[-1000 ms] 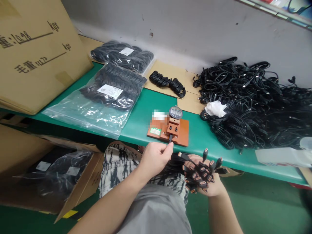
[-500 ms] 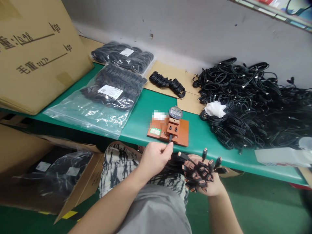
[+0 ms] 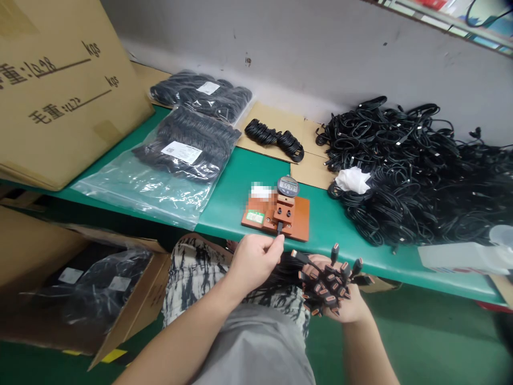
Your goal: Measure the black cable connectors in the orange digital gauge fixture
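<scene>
Head view, items logged left to right as I read them from here. One open carton [image 3: 132, 289] holding bagged black cables [image 3: 92, 286]. One tall cardboard box [image 3: 60, 91] with handwritten weight lines, leaning on the green surface [image 3: 236, 195]. Two sealed plastic bags of coiled black cable [image 3: 186, 147]. One loose cable coil [image 3: 272, 133] on a cardboard sheet [image 3: 256, 118]. Below the surface edge, a lap in patterned cloth [image 3: 192, 278] and grey cloth [image 3: 252, 347].

Left hand [image 3: 254, 264]: closed in a pinch on a black cable plug [image 3: 279, 228], whose tip meets the front of a brown fixture plate [image 3: 298, 219]; I cannot tell how far in it sits. A digital gauge [image 3: 287, 186] stands at the back of the plate, its digits too small to read with confidence.

Right hand [image 3: 348, 307]: palm up, curled around a cable bundle [image 3: 326, 286], its copper-coloured ends fanning outward, just right of the left hand.

Further right, a large heap of loose black cables [image 3: 401, 171] with a white wipe [image 3: 353, 180] on it, then a white plastic box [image 3: 460, 258] at the surface edge.
</scene>
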A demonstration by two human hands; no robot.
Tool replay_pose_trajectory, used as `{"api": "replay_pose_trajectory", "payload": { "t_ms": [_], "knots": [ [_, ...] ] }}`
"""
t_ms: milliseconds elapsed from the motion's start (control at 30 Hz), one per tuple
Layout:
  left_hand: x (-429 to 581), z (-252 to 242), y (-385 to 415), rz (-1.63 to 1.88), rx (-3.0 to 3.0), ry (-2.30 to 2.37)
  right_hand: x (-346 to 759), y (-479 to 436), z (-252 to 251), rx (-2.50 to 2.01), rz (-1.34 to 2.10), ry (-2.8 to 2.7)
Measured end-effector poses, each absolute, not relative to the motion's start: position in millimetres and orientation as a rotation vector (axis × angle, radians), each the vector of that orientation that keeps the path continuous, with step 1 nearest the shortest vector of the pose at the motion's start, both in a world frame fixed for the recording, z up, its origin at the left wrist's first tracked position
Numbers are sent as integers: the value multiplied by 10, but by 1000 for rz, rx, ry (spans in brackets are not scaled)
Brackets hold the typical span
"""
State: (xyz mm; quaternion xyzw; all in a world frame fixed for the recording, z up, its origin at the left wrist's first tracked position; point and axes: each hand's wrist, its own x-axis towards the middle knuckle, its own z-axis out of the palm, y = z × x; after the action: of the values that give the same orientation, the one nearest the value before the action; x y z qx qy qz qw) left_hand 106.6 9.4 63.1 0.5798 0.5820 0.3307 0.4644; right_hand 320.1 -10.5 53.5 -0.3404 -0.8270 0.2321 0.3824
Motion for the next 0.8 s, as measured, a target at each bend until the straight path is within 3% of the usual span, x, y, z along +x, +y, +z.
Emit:
{"api": "replay_pose_trajectory", "payload": {
  "t_ms": [800],
  "knots": [
    [1069,650,99,813,1413,1416,3268,-117,448,-876,641,-2122]
  ]
}}
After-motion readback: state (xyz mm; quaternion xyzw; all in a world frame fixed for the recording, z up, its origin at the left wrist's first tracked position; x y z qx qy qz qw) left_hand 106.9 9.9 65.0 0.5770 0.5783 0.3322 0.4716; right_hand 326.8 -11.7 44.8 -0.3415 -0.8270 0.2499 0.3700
